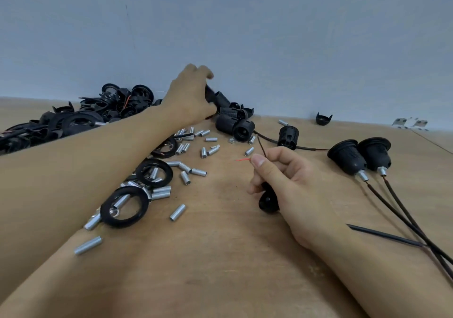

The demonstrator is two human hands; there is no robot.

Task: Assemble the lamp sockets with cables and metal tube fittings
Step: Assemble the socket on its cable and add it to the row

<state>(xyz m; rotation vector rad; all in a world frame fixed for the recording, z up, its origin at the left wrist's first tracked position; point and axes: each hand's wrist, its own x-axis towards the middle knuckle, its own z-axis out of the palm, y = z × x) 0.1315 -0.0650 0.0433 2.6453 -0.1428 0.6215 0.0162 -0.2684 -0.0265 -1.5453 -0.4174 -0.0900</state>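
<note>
The right hand point(282, 180) is curled round a black socket cap point(268, 201) low in the palm, while its thumb and forefinger pinch the stripped end of a dark cable point(261, 147), whose bare red wire tip point(244, 160) pokes out just left of the thumbnail. Beyond this hand and a little to its right stands a lone black socket body point(288, 137), and further right lie two finished sockets point(360, 157), each with a metal tube fitting at its neck and a cable trailing back past the wrist. The left hand point(190, 97) reaches well forward to the wall, its fingers curled over a black socket part point(210, 94) at the top of a small cluster of socket bodies point(234, 124); it appears to grip that piece, though the fingertips are partly hidden. Under and beside that forearm loose metal tubes point(186, 170) are scattered over the wooden table point(208, 256), mixed with black threaded rings point(154, 172), and further left a heap of black rings and caps point(103, 111) rests against the wall. My judgement is that the chief risk is the fine red strand: it could fray or bend if the pinch loosens during threading. The left forearm, passing low over the tubes, could also sweep some away, and pulling one body from the cluster may topple its neighbours.
</note>
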